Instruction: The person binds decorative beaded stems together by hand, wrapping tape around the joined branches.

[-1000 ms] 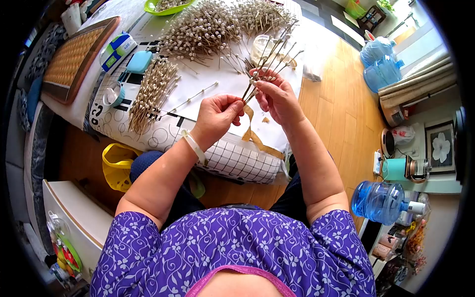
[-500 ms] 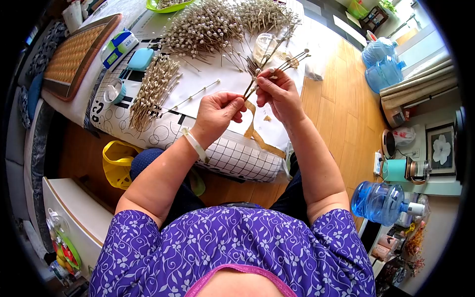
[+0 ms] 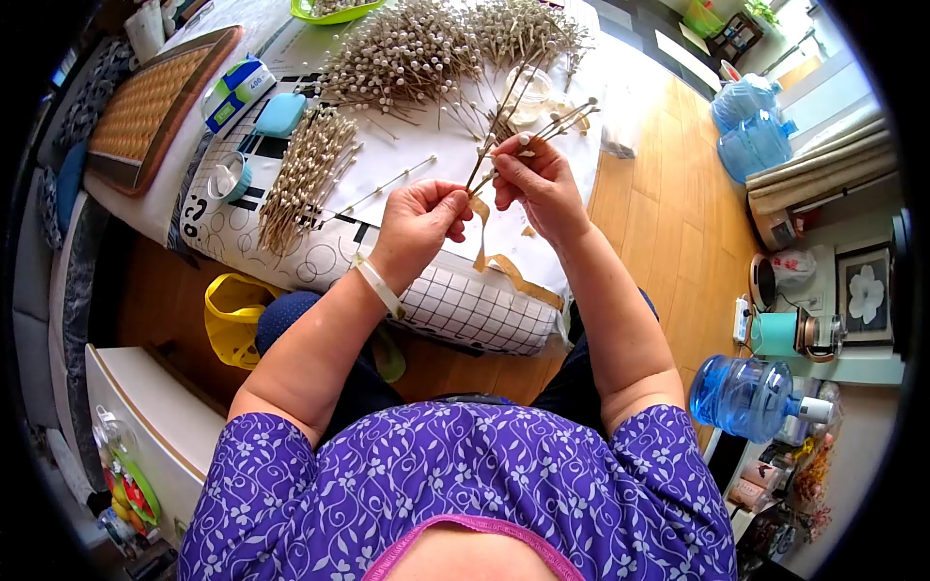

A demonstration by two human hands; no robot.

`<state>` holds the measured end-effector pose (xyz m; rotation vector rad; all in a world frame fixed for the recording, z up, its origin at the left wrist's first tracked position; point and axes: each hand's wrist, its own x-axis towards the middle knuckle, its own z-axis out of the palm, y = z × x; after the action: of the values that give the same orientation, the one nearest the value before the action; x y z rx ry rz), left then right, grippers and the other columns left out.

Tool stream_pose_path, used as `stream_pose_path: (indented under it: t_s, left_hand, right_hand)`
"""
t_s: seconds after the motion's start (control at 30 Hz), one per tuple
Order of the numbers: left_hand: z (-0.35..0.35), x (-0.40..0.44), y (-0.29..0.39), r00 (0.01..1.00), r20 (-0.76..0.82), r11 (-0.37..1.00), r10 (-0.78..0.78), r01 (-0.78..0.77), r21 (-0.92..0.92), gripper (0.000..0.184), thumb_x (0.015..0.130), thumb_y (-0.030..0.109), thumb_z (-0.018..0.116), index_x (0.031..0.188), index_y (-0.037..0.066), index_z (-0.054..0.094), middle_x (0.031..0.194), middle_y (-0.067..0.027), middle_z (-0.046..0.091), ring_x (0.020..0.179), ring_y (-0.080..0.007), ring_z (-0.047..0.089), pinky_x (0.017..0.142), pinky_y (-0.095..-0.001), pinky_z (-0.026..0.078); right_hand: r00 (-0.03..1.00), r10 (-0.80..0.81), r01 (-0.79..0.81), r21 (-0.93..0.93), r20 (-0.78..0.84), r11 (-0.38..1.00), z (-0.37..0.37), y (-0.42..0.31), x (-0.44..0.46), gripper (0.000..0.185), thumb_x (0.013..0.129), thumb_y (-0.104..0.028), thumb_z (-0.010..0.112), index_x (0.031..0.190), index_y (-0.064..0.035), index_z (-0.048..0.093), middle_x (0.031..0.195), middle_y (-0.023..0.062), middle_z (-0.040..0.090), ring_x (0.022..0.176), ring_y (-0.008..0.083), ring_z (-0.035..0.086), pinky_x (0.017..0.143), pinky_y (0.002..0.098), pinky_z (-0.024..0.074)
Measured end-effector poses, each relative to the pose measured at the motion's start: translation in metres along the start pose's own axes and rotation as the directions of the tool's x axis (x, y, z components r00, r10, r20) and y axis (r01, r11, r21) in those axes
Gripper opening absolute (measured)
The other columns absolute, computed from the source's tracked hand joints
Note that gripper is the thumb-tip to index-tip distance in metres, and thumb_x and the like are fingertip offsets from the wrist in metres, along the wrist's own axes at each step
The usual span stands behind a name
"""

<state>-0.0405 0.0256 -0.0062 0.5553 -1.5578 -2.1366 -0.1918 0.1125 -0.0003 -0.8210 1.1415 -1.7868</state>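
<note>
My left hand (image 3: 424, 221) pinches the lower end of a thin brown stem (image 3: 481, 163) that points up and away. A brown tape strip (image 3: 504, 263) hangs below the fingertips and runs along the table edge. Just right of it, my right hand (image 3: 539, 182) is closed round several stems with pale buds (image 3: 562, 124) that fan out to the upper right. Left of my hands a single budded stem (image 3: 390, 182) lies on white paper. A bundle of budded stems (image 3: 302, 174) lies farther left, and large heaps of them (image 3: 402, 58) lie beyond.
A clear round container (image 3: 531, 102) stands behind my right hand. On the table's left are a light blue box (image 3: 281, 114), a tissue pack (image 3: 237, 92) and a small blue-rimmed tub (image 3: 231, 179). A yellow basket (image 3: 232, 324) is on the floor; a water bottle (image 3: 741, 397) is at right.
The stems in my right hand have separated from the stem in my left hand and lean more to the right. Both hands have shifted only slightly.
</note>
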Motion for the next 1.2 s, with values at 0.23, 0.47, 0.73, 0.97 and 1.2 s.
stream_pose_path:
  t_s: [0.23, 0.47, 0.73, 0.97, 1.2]
  left_hand:
    - [-0.01, 0.002, 0.012, 0.994, -0.08, 0.997, 0.072, -0.07, 0.026, 0.013, 0.084, 0.008, 0.053, 0.089, -0.003, 0.058, 0.069, -0.0074, 0.058, 0.051, -0.0077, 0.05, 0.048, -0.0197, 0.045]
    - [-0.016, 0.0, 0.021, 0.992, -0.094, 0.997, 0.08, -0.082, -0.016, 0.012, 0.083, 0.007, 0.054, 0.089, -0.004, 0.057, 0.069, -0.0078, 0.059, 0.052, -0.0077, 0.051, 0.048, -0.0199, 0.046]
    - [-0.02, 0.0, 0.022, 0.993, -0.107, 0.998, 0.054, -0.058, -0.031, 0.012, 0.083, 0.008, 0.054, 0.085, -0.003, 0.058, 0.068, -0.0063, 0.059, 0.053, -0.0072, 0.052, 0.049, -0.0197, 0.046]
    - [-0.022, 0.001, 0.026, 0.991, -0.126, 0.996, 0.053, -0.061, -0.06, 0.01, 0.083, 0.007, 0.054, 0.083, -0.002, 0.058, 0.067, -0.0054, 0.058, 0.051, -0.0068, 0.051, 0.047, -0.019, 0.045]
    - [-0.028, 0.001, 0.028, 0.978, -0.163, 0.987, 0.132, -0.144, -0.066, 0.011, 0.083, 0.007, 0.054, 0.086, -0.003, 0.058, 0.068, -0.0067, 0.059, 0.052, -0.0068, 0.051, 0.048, -0.0197, 0.046]
  right_hand:
    - [1.0, -0.003, 0.001, -0.101, -0.02, 0.995, -0.008, -0.019, 0.0, 0.021, 0.082, -0.011, 0.057, 0.1, -0.0024, 0.054, 0.072, 0.0051, 0.057, 0.055, 0.01, 0.055, 0.047, 0.0194, 0.045]
    - [0.834, -0.465, -0.279, -0.954, -0.298, 0.11, -0.093, -0.017, 0.036, 0.025, 0.078, -0.025, 0.056, 0.099, -0.0116, 0.058, 0.082, 0.0107, 0.062, 0.078, 0.0266, 0.059, 0.072, 0.0349, 0.0462]
    - [0.923, -0.361, -0.224, -0.95, -0.134, -0.218, -0.109, -0.004, 0.061, 0.019, 0.077, -0.021, 0.055, 0.093, -0.0113, 0.062, 0.085, 0.0135, 0.062, 0.079, 0.0285, 0.059, 0.073, 0.0355, 0.0463]
    - [0.852, -0.523, -0.161, -0.954, -0.004, -0.254, -0.095, -0.052, 0.05, 0.007, 0.078, -0.014, 0.053, 0.075, -0.008, 0.057, 0.078, 0.0117, 0.06, 0.078, 0.0262, 0.058, 0.068, 0.0345, 0.0466]
    - [0.869, -0.407, 0.08, -0.892, 0.282, -0.446, -0.057, -0.08, 0.076, 0.011, 0.079, -0.009, 0.048, 0.081, -0.0085, 0.059, 0.082, 0.0119, 0.059, 0.08, 0.029, 0.058, 0.068, 0.0374, 0.048]
